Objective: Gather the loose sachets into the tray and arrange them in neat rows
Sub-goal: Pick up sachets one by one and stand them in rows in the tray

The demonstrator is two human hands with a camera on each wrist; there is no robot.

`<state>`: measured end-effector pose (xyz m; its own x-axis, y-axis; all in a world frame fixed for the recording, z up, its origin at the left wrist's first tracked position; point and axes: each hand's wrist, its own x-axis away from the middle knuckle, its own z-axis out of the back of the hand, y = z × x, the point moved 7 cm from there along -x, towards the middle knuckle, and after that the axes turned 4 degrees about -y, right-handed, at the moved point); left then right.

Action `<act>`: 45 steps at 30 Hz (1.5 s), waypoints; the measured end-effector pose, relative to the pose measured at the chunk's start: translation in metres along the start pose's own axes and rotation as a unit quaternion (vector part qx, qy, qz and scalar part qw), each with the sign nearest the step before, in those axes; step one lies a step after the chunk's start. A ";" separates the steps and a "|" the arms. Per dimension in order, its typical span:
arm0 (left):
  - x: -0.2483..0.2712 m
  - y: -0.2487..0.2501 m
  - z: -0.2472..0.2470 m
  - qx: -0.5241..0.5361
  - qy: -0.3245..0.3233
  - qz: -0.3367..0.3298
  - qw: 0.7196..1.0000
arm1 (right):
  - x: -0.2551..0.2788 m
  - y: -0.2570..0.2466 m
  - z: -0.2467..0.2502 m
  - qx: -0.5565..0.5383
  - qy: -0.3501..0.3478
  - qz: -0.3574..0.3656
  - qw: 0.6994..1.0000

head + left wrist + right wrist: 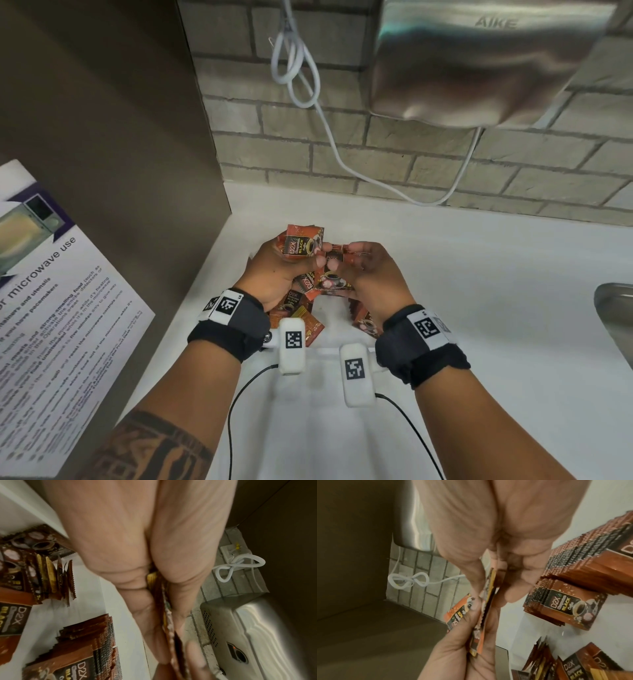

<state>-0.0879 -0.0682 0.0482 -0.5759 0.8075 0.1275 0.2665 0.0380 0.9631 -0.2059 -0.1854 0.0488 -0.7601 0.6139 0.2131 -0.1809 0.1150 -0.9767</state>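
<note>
Orange-brown "D2X Black Coffee" sachets (301, 245) are fanned in my left hand (317, 257), which grips the bunch above the white tray (329, 308). My right hand (344, 255) pinches a few sachets (337, 257) right beside that bunch, fingertips nearly touching. In the left wrist view the held sachets (169, 622) show edge-on between my fingers. The right wrist view shows the pinched sachets (488, 601) edge-on too, with my left hand (462, 655) below them. Stacked sachets (573, 601) and looser ones (42, 568) lie in the tray under my hands.
A steel hand dryer (479, 61) hangs on the brick wall above, with a looped white cable (298, 68). A brown panel (120, 137) bearing a microwave notice (51, 291) closes the left side. A steel sink rim (616, 308) lies at the right.
</note>
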 end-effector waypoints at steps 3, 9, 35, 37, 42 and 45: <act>-0.001 0.001 0.001 0.006 0.004 -0.001 1.000 | 0.001 -0.002 0.001 0.029 0.003 0.000 1.000; 0.000 -0.002 0.009 0.005 0.018 0.007 1.000 | 0.005 -0.007 0.014 -0.066 0.012 -0.013 0.998; 0.004 -0.008 0.003 0.042 -0.004 0.045 0.998 | -0.006 0.003 0.015 -0.133 -0.009 -0.042 0.990; 0.006 -0.010 -0.002 0.032 -0.019 0.058 0.998 | -0.007 0.005 0.016 -0.147 0.018 -0.033 0.988; 0.004 -0.005 -0.003 -0.040 -0.010 0.040 0.998 | -0.004 0.011 -0.001 -0.097 -0.052 -0.052 0.993; 0.006 -0.001 0.002 -0.077 -0.018 0.051 0.996 | -0.007 0.012 0.000 0.018 -0.085 -0.048 0.995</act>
<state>-0.0899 -0.0626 0.0477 -0.5236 0.8230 0.2202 0.1992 -0.1330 0.9709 -0.2034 -0.1883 0.0356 -0.8324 0.4599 0.3091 -0.2772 0.1374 -0.9510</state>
